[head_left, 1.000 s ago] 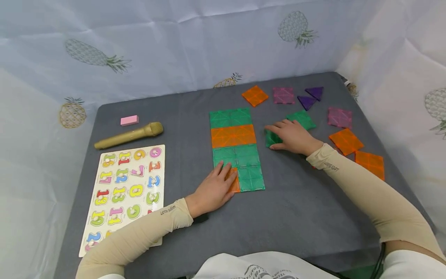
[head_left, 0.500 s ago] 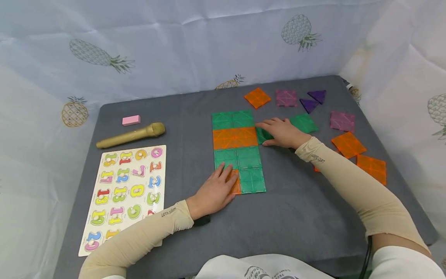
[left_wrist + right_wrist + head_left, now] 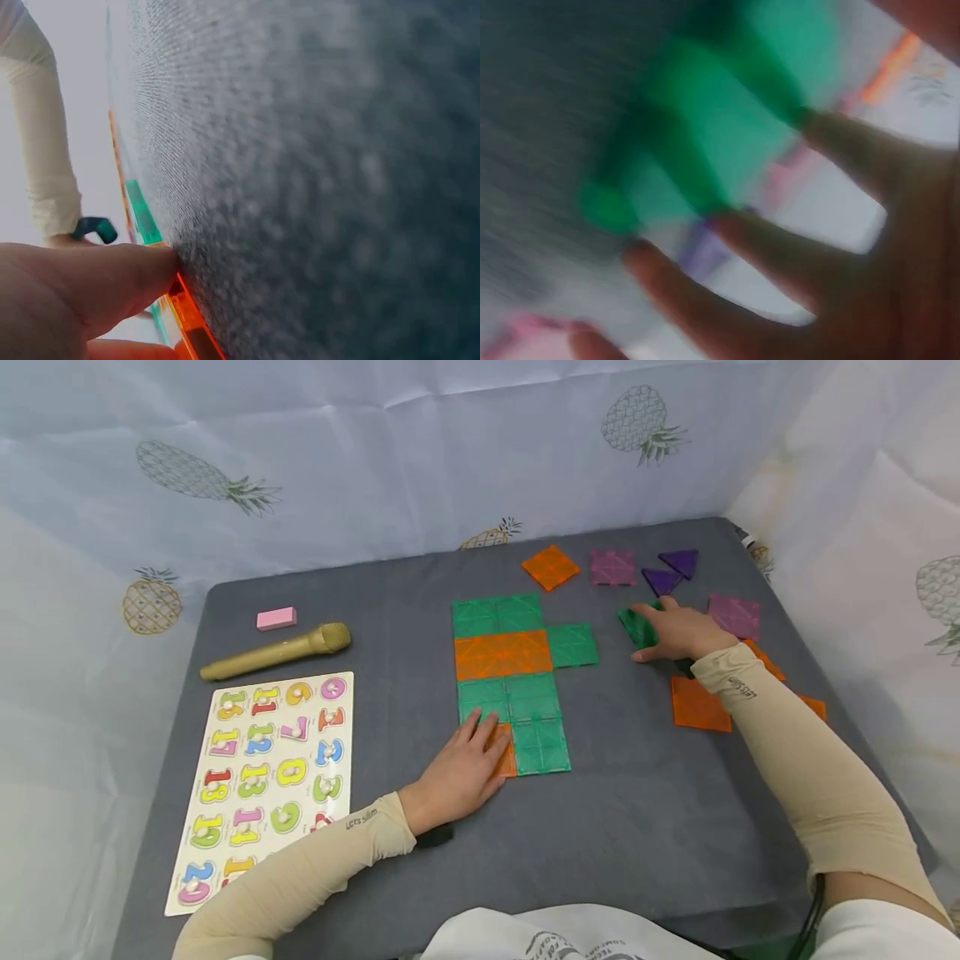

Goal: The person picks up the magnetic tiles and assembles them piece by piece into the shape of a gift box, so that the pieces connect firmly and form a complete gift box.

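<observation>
My left hand (image 3: 457,772) rests with its fingers on a square orange magnetic tile (image 3: 508,758) at the lower left corner of a flat tile panel. In the left wrist view the thumb (image 3: 127,281) touches that tile's edge. The panel has green tiles (image 3: 542,745) and an orange band (image 3: 502,654); a single green tile (image 3: 573,645) adjoins the band on the right. Further right, my right hand (image 3: 686,631) holds another green magnetic tile (image 3: 637,625) between thumb and fingers. Blurred in the right wrist view, this green tile (image 3: 720,120) meets the fingertips.
Loose orange tiles (image 3: 700,703), pink tiles (image 3: 612,567) and two purple triangles (image 3: 678,562) lie at the right and back. On the left are a number puzzle board (image 3: 277,777), a gold toy microphone (image 3: 277,653) and a pink block (image 3: 277,618).
My right hand slid a green tile left against the panel's orange band and let it go. It then moved back right and took hold of another green tile. My left hand stayed put.
</observation>
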Action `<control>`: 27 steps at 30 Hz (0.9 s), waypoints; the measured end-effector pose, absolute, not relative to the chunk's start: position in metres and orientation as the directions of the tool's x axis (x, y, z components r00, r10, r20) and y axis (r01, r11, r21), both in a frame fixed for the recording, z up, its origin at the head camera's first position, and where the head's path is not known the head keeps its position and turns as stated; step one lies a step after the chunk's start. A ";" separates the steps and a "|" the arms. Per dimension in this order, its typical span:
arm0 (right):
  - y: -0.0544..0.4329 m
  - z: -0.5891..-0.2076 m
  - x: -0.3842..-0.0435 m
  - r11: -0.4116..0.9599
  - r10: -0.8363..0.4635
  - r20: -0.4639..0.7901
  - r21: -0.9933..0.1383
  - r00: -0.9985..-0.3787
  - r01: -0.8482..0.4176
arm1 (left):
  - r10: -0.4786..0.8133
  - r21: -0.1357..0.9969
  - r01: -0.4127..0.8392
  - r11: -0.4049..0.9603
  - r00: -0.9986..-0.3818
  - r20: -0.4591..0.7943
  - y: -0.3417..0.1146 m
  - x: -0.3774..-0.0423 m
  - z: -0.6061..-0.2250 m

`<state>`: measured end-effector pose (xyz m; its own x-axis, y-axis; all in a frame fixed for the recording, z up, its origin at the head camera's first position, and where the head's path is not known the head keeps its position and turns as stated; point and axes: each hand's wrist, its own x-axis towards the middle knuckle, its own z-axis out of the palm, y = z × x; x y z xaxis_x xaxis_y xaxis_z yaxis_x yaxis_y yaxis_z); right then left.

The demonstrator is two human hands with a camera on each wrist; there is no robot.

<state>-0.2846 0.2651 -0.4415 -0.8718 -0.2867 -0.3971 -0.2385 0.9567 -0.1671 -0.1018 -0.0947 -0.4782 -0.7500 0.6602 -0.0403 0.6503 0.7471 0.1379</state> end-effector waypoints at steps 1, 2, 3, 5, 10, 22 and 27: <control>0.269 -0.445 -0.284 0.959 -0.273 -0.395 -0.179 -0.877 -0.218 | 0.660 0.137 0.650 0.748 -0.751 -0.039 -0.094 -0.102 -0.478; 0.271 -0.448 -0.284 0.960 -0.263 -0.384 -0.195 -0.885 -0.201 | 0.659 0.135 0.649 0.749 -0.752 -0.038 -0.094 -0.101 -0.477; 0.272 -0.452 -0.284 0.960 -0.253 -0.365 -0.212 -0.896 -0.184 | 0.658 0.133 0.649 0.749 -0.752 -0.037 -0.093 -0.101 -0.477; 0.269 -0.455 -0.282 0.961 -0.221 -0.328 -0.236 -0.918 -0.147 | 0.656 0.131 0.647 0.751 -0.754 -0.038 -0.092 -0.101 -0.476; 0.260 -0.451 -0.275 0.932 -0.268 -0.231 -0.309 -0.935 -0.191 | 0.651 0.131 0.641 0.757 -0.758 -0.054 -0.091 -0.100 -0.476; 0.194 -0.455 -0.218 0.577 -0.812 -0.085 -0.268 -0.577 -0.772 | 0.651 0.127 0.643 0.756 -0.758 -0.039 -0.094 -0.100 -0.477; 0.186 -0.456 -0.224 0.599 -0.795 -0.089 -0.281 -0.601 -0.750 | 0.657 0.109 0.651 0.751 -0.753 -0.030 -0.093 -0.100 -0.479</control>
